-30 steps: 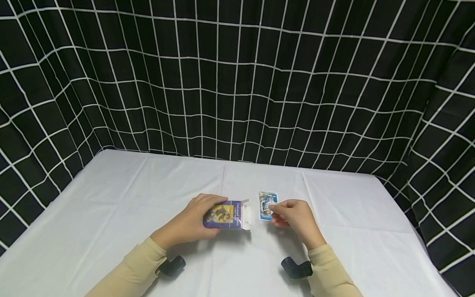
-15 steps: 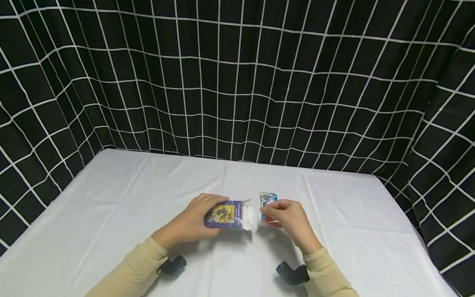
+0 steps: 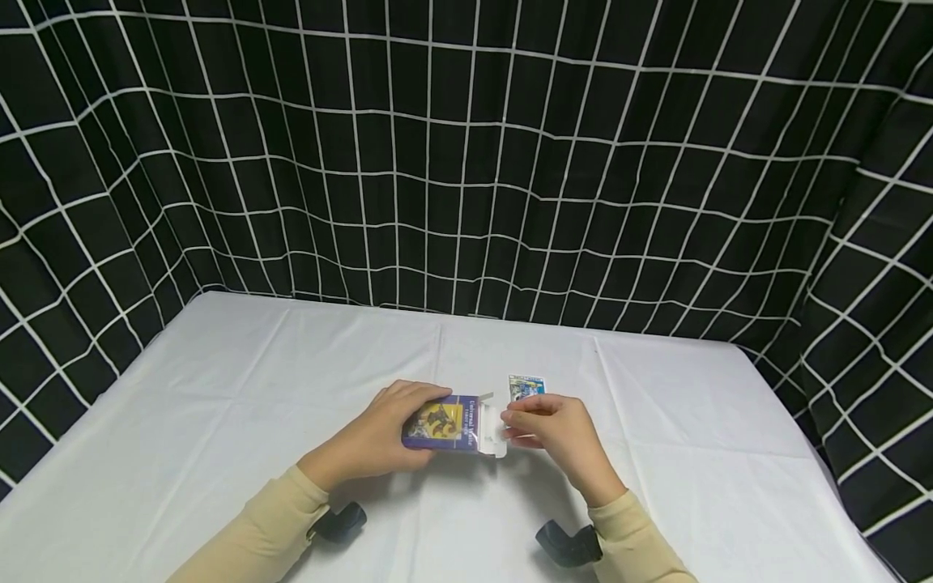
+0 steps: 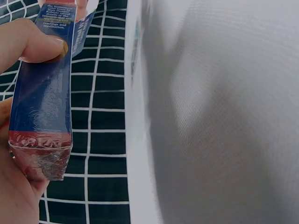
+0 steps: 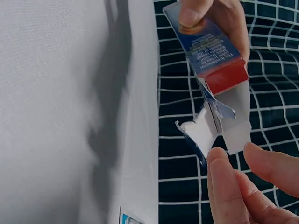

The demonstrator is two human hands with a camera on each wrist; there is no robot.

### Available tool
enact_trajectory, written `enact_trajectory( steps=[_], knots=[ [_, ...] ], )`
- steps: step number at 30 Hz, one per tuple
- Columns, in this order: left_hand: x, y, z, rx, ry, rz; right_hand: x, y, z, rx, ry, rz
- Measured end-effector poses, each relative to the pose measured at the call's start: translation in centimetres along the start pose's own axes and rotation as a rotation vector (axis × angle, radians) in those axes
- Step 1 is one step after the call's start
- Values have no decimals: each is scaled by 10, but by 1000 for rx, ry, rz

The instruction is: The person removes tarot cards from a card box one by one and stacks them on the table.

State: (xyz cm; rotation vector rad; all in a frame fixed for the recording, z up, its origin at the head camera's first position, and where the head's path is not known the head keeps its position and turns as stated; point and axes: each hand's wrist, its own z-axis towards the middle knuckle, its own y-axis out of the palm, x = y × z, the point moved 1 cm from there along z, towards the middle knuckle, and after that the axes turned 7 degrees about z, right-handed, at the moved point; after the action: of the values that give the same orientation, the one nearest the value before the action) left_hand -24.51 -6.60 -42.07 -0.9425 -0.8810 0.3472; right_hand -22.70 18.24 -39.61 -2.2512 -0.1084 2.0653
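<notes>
A purple-blue tarot card box (image 3: pixel 440 423) is held in my left hand (image 3: pixel 389 429), its opened end facing right. The left wrist view shows the left thumb pressed on the blue narrow side of the box (image 4: pixel 42 100). At the opened end, white flaps (image 5: pixel 236 133) stick out. My right hand (image 3: pixel 557 433) has its fingertips at these flaps. In the right wrist view its thumb (image 5: pixel 268 163) and fingers stand apart, on either side of a flap end; whether they touch it is unclear. A colourful card (image 3: pixel 526 385) lies just beyond the right hand, which partly hides it.
A white cloth (image 3: pixel 328 348) with fold lines covers the table. Behind and at both sides hangs a black curtain (image 3: pixel 452 162) with a white grid. Dark wrist-worn devices (image 3: pixel 572 544) project inward below both wrists.
My right hand has moved left from over the card to the opened end of the box. The flaps now spread further out. The left hand has barely moved.
</notes>
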Motion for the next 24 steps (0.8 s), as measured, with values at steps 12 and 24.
enact_trajectory(
  steps=[12,24],
  knots=[
    [4,0,-1,-18,-5,-8,1,8,-4,-21,0,50],
    [6,-1,-1,-1,20,-1,5,14,-4,6,-15,1]
  ],
)
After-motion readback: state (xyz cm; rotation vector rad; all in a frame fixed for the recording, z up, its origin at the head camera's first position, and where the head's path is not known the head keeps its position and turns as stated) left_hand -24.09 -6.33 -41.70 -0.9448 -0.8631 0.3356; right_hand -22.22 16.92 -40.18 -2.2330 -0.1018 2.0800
